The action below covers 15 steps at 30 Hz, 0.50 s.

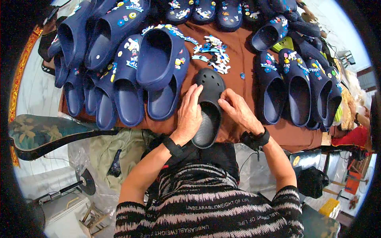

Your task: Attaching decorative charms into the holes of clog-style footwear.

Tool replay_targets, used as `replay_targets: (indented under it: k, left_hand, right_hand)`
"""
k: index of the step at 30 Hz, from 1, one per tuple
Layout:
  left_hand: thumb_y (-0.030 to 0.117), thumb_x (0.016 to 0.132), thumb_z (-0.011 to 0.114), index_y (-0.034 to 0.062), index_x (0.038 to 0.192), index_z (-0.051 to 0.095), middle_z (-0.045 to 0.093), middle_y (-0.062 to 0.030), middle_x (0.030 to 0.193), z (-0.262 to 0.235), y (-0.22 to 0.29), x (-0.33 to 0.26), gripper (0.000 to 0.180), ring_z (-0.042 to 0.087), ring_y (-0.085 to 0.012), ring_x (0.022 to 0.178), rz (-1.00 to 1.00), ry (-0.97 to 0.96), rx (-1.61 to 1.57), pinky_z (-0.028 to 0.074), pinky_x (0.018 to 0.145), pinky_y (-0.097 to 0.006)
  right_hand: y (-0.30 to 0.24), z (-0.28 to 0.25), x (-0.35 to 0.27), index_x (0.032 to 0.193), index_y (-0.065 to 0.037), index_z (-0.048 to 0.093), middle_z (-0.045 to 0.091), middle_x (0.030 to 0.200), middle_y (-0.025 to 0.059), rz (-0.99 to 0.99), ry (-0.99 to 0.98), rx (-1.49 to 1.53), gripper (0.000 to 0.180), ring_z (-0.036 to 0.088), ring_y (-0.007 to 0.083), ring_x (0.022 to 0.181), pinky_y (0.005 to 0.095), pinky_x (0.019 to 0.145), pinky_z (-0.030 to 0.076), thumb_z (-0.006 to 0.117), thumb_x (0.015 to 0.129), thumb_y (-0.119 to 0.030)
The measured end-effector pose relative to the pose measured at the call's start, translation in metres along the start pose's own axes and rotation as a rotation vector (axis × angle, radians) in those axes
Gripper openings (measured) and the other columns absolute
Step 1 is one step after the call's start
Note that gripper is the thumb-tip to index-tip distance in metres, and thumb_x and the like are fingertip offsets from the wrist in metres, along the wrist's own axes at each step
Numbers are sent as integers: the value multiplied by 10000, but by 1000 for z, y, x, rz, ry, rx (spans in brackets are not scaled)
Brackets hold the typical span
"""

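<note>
- At the far left, a dark, floral-patterned cushioned seat (59,131) reaches in beside the table (242,51), which is spread with brown cloth.
- On the table's left part, navy clogs (129,99) crowd together, some stacked on others, their uppers dotted with colourful charms; their open heels mostly face the person.
- The left hand (190,115), with a black band (173,147) at the wrist, lies along the left side of the black clog, its fingers nearly straight and close together, fingertips touching the upper; its thumb is hidden.
- The black clog (207,121) is between the hands at the table's near edge, toe pointing away and heel toward the person, with round holes in its plain upper.
- Just beyond its toe lies a loose heap of white, blue and yellow charms (216,55).
- The right hand (240,109), also banded, is at the clog's right side, fingers curled and thumb close to the forefinger; whether it pinches anything cannot be told.
- Past the right hand's fingers, a single small blue charm (242,75) lies apart from the heap.
- Farther right stand more charm-covered clogs (273,99), with a lime-green clog (283,44) among those behind.
</note>
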State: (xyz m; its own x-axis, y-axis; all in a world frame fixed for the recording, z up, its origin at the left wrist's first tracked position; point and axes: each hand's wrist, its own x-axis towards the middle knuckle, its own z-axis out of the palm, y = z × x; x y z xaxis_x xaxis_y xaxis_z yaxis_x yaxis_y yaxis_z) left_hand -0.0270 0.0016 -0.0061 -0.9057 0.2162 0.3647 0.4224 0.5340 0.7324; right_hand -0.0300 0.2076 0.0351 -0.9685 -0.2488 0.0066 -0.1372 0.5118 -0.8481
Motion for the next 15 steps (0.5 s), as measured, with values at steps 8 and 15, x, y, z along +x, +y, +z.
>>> replay_targets:
  k: [8, 15]
  left_hand:
    - [-122, 834, 521, 51, 1429, 450, 438, -207, 1474, -4, 1, 2, 623, 432, -398, 1362, -15, -11, 17, 383, 1125, -463]
    - [-110, 819, 536, 36, 1431, 425, 413, -206, 1481, -2, 1, 3, 639, 422, -412, 1358, -18, -70, 5, 371, 1130, -473]
  right_hand:
    - [41, -43, 125, 950, -17, 695, 703, 909, 233, -58, 60, -449, 349, 681, 421, 874, 511, 752, 538, 606, 953, -354]
    - [75, -53, 238, 1038, -25, 695, 699, 1001, 246, -97, 267, -589, 305, 675, 424, 963, 520, 847, 526, 596, 920, -287]
